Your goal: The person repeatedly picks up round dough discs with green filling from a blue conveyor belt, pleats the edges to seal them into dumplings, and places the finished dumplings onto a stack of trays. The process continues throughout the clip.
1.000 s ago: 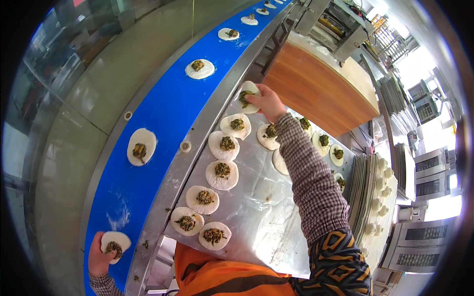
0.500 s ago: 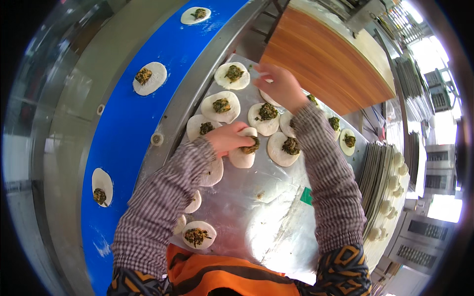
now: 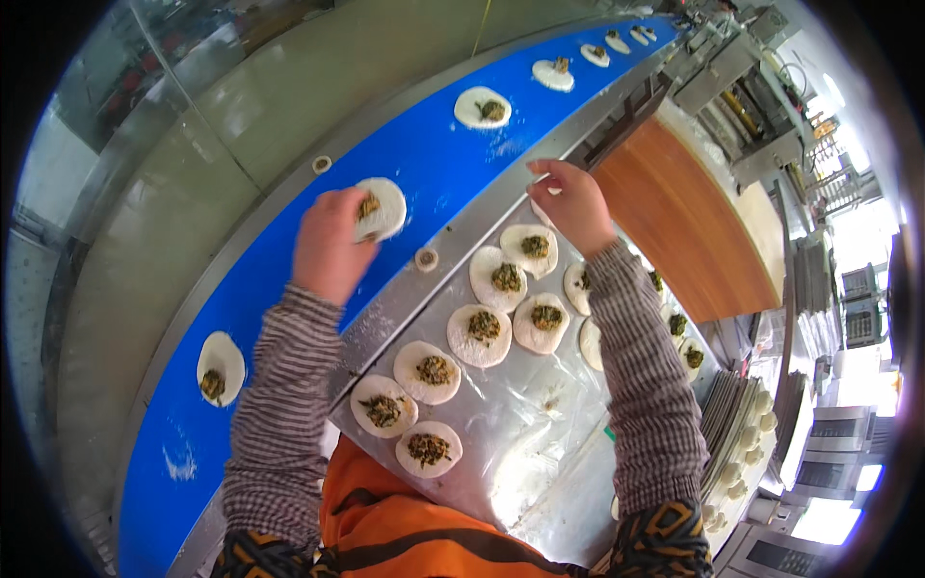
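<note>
Over the blue conveyor belt (image 3: 434, 154), my left hand (image 3: 332, 246) grips the edge of a flat white dough round (image 3: 387, 207) topped with chopped green-brown filling. The dough is tilted, and my fingers hide part of its filling. My right hand (image 3: 575, 200) hovers near the far end of the metal tray (image 3: 520, 405), thumb and index finger apart, with nothing visible between them. Beneath it, a dough round (image 3: 543, 214) is mostly covered. Several filled rounds, such as one near the tray's front (image 3: 429, 450), lie flat on the tray.
More filled rounds ride the belt, one at the near left (image 3: 221, 370) and others far off. A metal rail (image 3: 405, 299) runs between belt and tray. Right of the tray are a wooden box (image 3: 684, 212) and stacked sheets (image 3: 723, 424) with small dough balls.
The view has turned toward the belt. My left hand has left the dough on the tray and taken hold of a round over the belt. My right hand remains near the tray's far end.
</note>
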`<state>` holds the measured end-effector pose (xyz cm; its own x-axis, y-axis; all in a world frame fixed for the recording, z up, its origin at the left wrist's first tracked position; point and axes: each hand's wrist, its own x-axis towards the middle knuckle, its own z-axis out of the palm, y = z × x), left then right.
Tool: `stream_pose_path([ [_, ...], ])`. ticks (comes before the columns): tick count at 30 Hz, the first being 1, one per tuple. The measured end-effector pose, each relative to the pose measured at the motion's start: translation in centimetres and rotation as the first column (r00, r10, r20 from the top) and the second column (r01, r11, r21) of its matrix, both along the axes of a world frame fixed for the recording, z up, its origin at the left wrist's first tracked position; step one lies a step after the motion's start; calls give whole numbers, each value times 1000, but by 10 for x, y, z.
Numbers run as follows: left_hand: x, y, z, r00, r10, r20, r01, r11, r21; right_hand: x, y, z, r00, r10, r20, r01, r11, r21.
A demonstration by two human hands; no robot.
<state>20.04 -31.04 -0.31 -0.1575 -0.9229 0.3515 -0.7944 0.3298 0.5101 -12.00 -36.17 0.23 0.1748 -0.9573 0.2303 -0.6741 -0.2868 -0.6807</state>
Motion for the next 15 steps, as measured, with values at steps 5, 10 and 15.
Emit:
stream_pose_path([
  [5,50,-8,-44,997,-52,64,39,982,185,47,-99,-17,933,10,-360,-80,981,-179],
  [10,84,1,-53,981,78,-178,-2,920,391,81,-136,-22,736,293,-610,-298,950,97],
  [15,122,30,-46,994,65,-85,-25,911,411,103,-144,-18,927,264,-267,-86,842,533],
])
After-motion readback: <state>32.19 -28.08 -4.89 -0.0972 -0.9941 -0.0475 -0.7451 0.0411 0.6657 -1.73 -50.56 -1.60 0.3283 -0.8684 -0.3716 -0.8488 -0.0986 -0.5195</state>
